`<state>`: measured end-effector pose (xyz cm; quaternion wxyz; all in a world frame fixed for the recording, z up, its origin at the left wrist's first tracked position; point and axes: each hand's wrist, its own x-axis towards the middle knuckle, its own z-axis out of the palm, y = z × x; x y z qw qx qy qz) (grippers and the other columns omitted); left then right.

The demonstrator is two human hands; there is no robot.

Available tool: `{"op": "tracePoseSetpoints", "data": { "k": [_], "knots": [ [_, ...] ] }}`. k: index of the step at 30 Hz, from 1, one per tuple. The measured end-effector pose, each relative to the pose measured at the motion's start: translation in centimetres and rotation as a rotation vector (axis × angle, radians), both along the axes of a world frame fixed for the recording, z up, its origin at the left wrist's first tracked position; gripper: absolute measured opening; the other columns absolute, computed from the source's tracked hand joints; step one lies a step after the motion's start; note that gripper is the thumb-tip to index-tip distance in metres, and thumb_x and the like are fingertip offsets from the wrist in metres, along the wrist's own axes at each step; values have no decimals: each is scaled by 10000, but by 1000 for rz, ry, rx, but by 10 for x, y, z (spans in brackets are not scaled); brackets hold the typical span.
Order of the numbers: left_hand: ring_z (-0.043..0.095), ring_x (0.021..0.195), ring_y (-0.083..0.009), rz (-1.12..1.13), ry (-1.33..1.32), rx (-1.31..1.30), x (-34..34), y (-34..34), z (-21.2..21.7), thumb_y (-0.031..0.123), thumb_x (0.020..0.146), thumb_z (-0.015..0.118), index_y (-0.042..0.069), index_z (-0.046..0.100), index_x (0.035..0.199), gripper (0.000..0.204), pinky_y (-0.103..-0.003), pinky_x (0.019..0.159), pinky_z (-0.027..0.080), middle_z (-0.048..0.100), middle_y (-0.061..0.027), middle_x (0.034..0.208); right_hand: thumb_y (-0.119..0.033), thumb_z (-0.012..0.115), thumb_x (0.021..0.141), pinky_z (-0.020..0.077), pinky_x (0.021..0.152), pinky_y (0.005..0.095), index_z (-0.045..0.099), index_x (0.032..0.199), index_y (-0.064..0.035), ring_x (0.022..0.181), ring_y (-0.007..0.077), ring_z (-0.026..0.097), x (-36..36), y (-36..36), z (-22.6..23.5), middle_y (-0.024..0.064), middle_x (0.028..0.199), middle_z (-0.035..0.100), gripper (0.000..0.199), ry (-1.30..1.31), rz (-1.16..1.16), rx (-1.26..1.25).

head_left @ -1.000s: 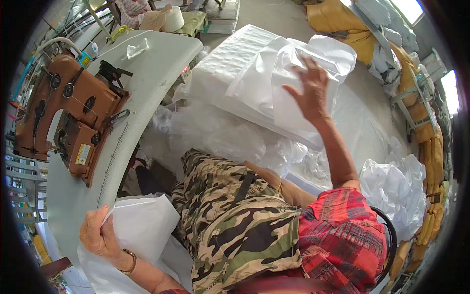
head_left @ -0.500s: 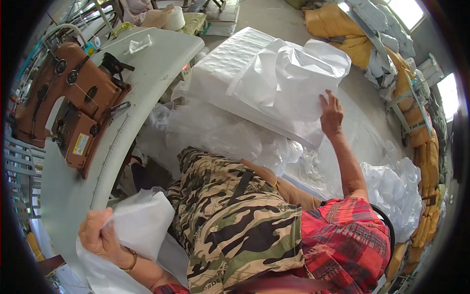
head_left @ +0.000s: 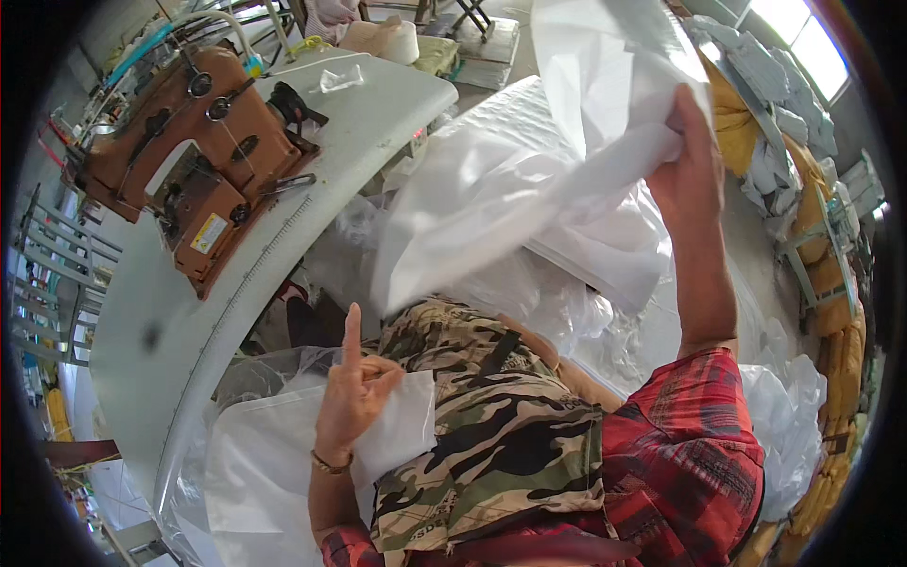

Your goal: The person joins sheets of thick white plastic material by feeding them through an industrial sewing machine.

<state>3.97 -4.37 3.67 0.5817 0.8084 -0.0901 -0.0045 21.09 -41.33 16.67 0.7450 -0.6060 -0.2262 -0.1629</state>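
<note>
My right hand [head_left: 688, 156] is raised at the upper right, its fingers closed on a white plastic sheet [head_left: 510, 208]. The sheet hangs in a long loose fold toward the lap and is partly blurred. Below it lies a stack of white sheets [head_left: 510, 113], mostly covered. My left hand [head_left: 351, 397] is over the near edge of the table, index finger stretched up and the other fingers bent, with nothing visible in it. Behind and below that hand, another white sheet [head_left: 255, 463] drapes across the table edge and my lap.
A brown sewing machine [head_left: 203, 175] stands on the pale curved table [head_left: 142, 378] at left. A white cone of thread [head_left: 402, 42] is at the back. Clear crumpled plastic [head_left: 567, 307] lies beyond my lap. Yellow bundles [head_left: 820, 283] line the right side, near a white plastic heap [head_left: 784, 416].
My right hand has taken hold of a white sheet and lifted it off the stack. My left hand has come away from the table side toward the lap, its index finger now extended.
</note>
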Motion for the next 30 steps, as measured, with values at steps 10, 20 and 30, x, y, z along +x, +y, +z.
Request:
{"op": "tracePoseSetpoints", "data": {
  "k": [10, 20, 30],
  "knots": [
    [535, 664, -54, 449, -118, -150, 16, 15, -76, -16, 856, 643, -4, 453, 1343, 523, -216, 633, 465, 646, -34, 767, -345, 425, 1016, 496, 905, 377, 510, 1294, -70, 1079, 213, 599, -74, 68, 16, 54, 1147, 625, 400, -11, 331, 573],
    [593, 735, -115, 1164, -357, -165, -31, 111, -52, 68, 888, 616, 21, 657, 1080, 202, -256, 690, 500, 650, -3, 816, -180, 592, 940, 500, 843, 381, 527, 1189, -49, 988, 197, 621, -85, 123, -58, 98, 1091, 631, 288, -53, -89, -373],
    [650, 749, -180, 1807, -1128, 938, -200, 183, 144, 104, 884, 600, 44, 682, 1059, 202, -305, 697, 533, 697, -47, 886, -330, 538, 970, 546, 752, 392, 528, 1225, -89, 952, 209, 625, -164, 316, -206, 97, 1128, 617, 351, 1071, 1230, 190]
  ]
}}
